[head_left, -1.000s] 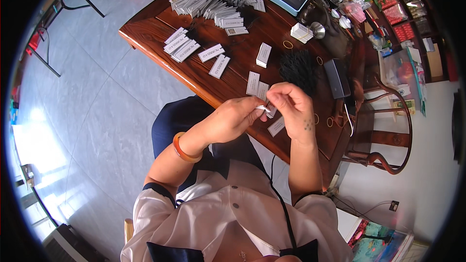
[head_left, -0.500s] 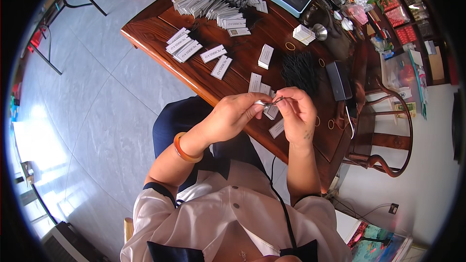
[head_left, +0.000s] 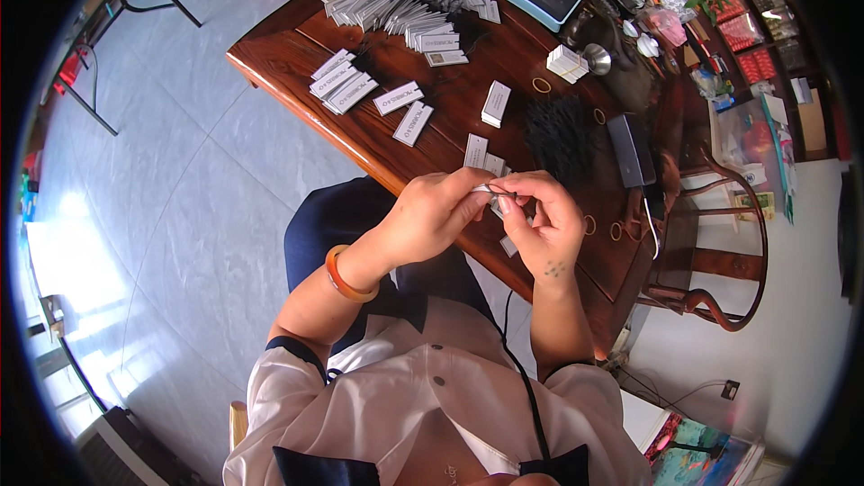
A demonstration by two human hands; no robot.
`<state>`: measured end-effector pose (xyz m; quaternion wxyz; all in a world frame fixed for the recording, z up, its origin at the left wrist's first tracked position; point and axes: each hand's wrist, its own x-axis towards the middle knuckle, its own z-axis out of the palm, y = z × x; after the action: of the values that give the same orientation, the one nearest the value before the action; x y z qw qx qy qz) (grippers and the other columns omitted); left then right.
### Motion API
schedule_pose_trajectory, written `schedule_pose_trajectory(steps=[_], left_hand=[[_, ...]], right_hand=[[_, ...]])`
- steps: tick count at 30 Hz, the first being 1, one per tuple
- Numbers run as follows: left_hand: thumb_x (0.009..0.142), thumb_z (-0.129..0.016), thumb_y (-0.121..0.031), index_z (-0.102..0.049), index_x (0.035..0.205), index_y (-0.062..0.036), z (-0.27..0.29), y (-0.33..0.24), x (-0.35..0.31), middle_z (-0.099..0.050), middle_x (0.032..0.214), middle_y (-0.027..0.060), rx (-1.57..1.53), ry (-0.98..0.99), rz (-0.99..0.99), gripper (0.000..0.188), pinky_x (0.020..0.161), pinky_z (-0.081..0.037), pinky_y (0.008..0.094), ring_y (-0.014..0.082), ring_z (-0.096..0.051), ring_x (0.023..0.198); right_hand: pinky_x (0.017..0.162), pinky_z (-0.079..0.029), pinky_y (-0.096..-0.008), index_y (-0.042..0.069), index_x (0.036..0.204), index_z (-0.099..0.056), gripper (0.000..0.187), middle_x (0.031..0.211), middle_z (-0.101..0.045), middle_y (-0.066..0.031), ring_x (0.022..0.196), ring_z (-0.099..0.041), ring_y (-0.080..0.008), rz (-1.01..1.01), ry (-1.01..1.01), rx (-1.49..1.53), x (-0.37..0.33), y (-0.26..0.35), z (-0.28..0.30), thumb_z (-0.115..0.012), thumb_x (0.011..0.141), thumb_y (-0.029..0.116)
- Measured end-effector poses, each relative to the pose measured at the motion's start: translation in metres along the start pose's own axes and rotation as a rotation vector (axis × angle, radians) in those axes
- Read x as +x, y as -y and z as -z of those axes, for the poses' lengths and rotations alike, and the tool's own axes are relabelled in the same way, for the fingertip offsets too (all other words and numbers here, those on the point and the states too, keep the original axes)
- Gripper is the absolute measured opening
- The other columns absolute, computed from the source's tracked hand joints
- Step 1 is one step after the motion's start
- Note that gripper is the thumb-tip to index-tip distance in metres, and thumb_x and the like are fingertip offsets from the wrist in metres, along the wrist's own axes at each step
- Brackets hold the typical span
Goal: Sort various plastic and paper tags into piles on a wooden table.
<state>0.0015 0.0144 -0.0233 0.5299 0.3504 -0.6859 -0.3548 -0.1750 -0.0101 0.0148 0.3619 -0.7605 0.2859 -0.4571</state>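
Here, the left hand pinches a white tag, the right hand dark cord.

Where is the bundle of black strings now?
In the head view, the black strings lie right of centre on the wooden table, beyond the right hand and left of the dark box.

From where your left hand and right hand meet, loose white tags crowd the wood just beyond, with a small tag stack farther out in line. Ahead and right, the black cord bundle and then the dark box bar your way. Ahead and left, you could pass over bare table between the loose tags and two flat tags. Right of the grip, only low rubber bands interrupt the wood.
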Motion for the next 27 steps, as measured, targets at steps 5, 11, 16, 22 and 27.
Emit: schedule_pose_trajectory(steps=[5,11,16,22,27], left_hand=[[0.094,-0.056,-0.009,-0.058,0.104,-0.0036,0.002,0.000,-0.002,-0.061,0.068,0.0071,-0.129,0.013,0.102,0.012,0.059,-0.048,0.0331,0.0235,-0.063,0.063],[0.095,-0.053,-0.010,-0.058,0.105,-0.0036,0.006,-0.003,-0.002,-0.062,0.070,0.0073,-0.312,0.127,0.193,0.013,0.060,-0.048,0.0324,0.0216,-0.062,0.064],[0.095,-0.054,-0.011,-0.058,0.105,-0.0036,0.004,-0.001,-0.003,-0.062,0.070,0.0079,-0.259,0.113,0.226,0.013,0.061,-0.048,0.0325,0.0223,-0.062,0.065],[0.092,-0.058,-0.013,-0.058,0.100,-0.0039,-0.006,0.002,-0.004,-0.062,0.071,0.0121,0.004,0.017,0.194,0.012,0.061,-0.047,0.0394,0.0316,-0.062,0.067],[0.088,-0.061,-0.010,-0.058,0.094,-0.0049,-0.011,-0.001,-0.001,-0.061,0.067,0.0120,0.150,-0.061,-0.106,0.008,0.059,-0.046,0.0409,0.0328,-0.061,0.064]], right_hand=[[0.078,-0.052,-0.0268,-0.001,0.099,-0.061,0.014,0.100,-0.069,-0.0111,0.087,-0.066,-0.0152,-0.096,-0.118,0.074,0.001,0.005,-0.005,-0.056,0.088,-0.008],[0.077,-0.054,-0.0267,-0.003,0.102,-0.064,0.018,0.101,-0.066,-0.0124,0.087,-0.065,-0.0165,-0.004,0.111,-0.029,0.006,-0.004,0.012,-0.059,0.086,-0.010],[0.071,-0.054,-0.0260,-0.001,0.098,-0.067,0.023,0.095,-0.067,-0.0117,0.083,-0.066,-0.0176,0.059,0.145,-0.219,0.011,0.005,0.010,-0.064,0.079,-0.013],[0.059,-0.053,-0.0275,0.001,0.091,-0.066,0.024,0.089,-0.066,-0.0096,0.075,-0.066,-0.0194,0.239,0.069,-0.506,0.009,-0.001,0.000,-0.067,0.070,-0.012],[0.062,-0.049,-0.0269,0.002,0.083,-0.058,0.019,0.086,-0.062,-0.0079,0.072,-0.061,-0.0157,0.015,-0.083,-0.139,-0.003,-0.005,-0.005,-0.063,0.071,-0.011]])
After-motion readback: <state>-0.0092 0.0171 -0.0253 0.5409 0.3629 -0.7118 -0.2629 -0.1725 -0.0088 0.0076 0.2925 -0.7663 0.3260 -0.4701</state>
